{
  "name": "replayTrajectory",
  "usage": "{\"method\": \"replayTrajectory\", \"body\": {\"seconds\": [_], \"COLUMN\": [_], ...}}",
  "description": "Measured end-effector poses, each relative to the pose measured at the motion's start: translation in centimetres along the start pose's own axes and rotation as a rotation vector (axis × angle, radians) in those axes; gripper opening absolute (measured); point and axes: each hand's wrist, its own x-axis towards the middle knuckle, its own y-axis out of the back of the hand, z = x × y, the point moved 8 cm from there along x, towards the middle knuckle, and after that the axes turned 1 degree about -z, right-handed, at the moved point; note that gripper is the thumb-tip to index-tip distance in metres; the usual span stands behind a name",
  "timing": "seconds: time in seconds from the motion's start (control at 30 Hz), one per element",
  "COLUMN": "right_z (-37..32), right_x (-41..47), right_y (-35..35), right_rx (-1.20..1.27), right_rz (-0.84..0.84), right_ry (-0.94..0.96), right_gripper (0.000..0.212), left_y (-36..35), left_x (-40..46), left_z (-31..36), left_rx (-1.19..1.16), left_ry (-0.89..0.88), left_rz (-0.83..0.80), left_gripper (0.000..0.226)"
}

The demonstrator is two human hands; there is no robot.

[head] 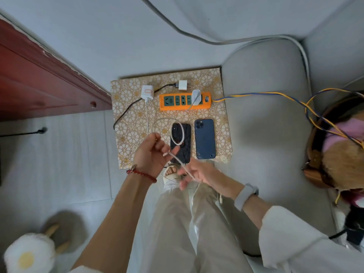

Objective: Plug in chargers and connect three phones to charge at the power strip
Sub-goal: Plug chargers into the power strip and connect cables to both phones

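- I see my left hand point(151, 154) pinching the white cable point(178, 157) near its plug; my right hand point(194, 173) grips it lower; slack could snag
- The black phone point(180, 142), just beyond my fingertips, could get nudged
- The power strip point(185, 101) beyond holds one charger point(196, 97), which a tug might unseat

Red bead bracelet point(142, 174), pale grey wristband point(244, 196), white sleeve point(299, 239), cream trousers point(177, 229), perhaps sandals point(171, 174)

Orange power strip point(185, 101) lies flat with one white charger point(196, 96) plugged in. Two more white chargers point(147, 93) point(182, 85) lie unplugged beside it. Black phone point(181, 142) and blue phone point(204, 138) lie face down, side by side.
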Motion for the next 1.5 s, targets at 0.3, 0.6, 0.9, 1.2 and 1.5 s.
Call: {"method": "replayTrajectory", "body": {"seconds": [0.3,0.6,0.9,1.2,1.5], "right_z": [7.2,6.1,3.2,8.8,10.5], "right_x": [-3.4,-2.8,-5.8,-3.3,-3.8], "right_y": [9.4,11.5,15.9,14.6,14.3], "right_rx": [-0.526,1.19,0.537,0.205,0.274], "right_rz": [0.724,0.643,0.881,0.82,0.798], "right_ry": [-0.156,0.022,0.161,-0.056,0.029], "right_gripper": [0.022,0.019,0.03,0.031,0.01], "left_y": [4.9,5.8,3.3,1.1,-8.1], "left_x": [-0.9,-2.2,-1.7,5.9,9.7], "left_z": [0.5,-5.7,-15.5,-6.6,-11.5], "left_rx": [0.276,1.742,2.009,1.621,1.427], "left_ry": [0.043,0.007,0.134,-0.154,-0.072], "left_rz": [0.1,-0.099,-0.541,0.081,-0.166], "left_gripper": [0.027,0.026,0.037,0.071,0.038]}}
